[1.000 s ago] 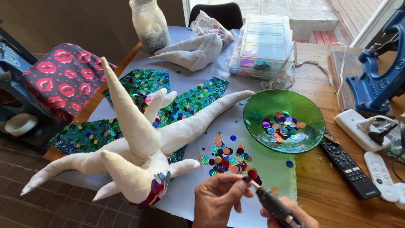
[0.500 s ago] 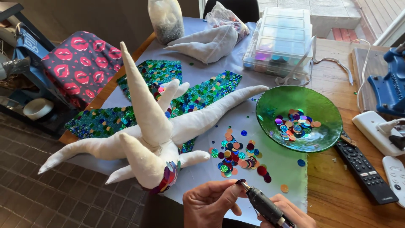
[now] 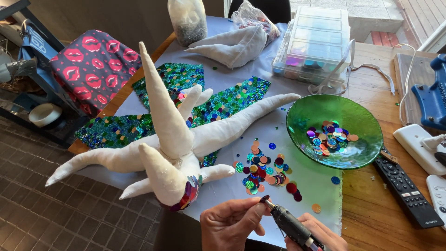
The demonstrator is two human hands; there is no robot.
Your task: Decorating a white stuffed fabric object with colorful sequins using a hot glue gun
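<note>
My left hand [image 3: 234,224] pinches a small dark sequin [image 3: 265,199] at the bottom of the head view, right at the tip of a black glue gun [image 3: 291,227]. My right hand [image 3: 320,232] grips that glue gun, mostly cut off by the lower edge. Just left of my hands lies a white stuffed fabric creature [image 3: 172,139] with long pointed limbs and a band of sequins at its base. A loose pile of coloured sequins [image 3: 265,169] sits on the pale sheet [image 3: 311,181] above my hands.
A green glass bowl [image 3: 320,111] holding sequins stands right of the pile. Sequinned green fabric pieces [image 3: 218,104], a second stuffed piece [image 3: 232,46], a jar [image 3: 188,21] and a clear organiser box [image 3: 316,42] lie behind. Remotes [image 3: 404,186] and a blue tool [image 3: 432,100] occupy the right side.
The view has shifted slightly, so the table's things sit a little more to the right and lower. My hands still hold the sequin against the glue gun's tip.
</note>
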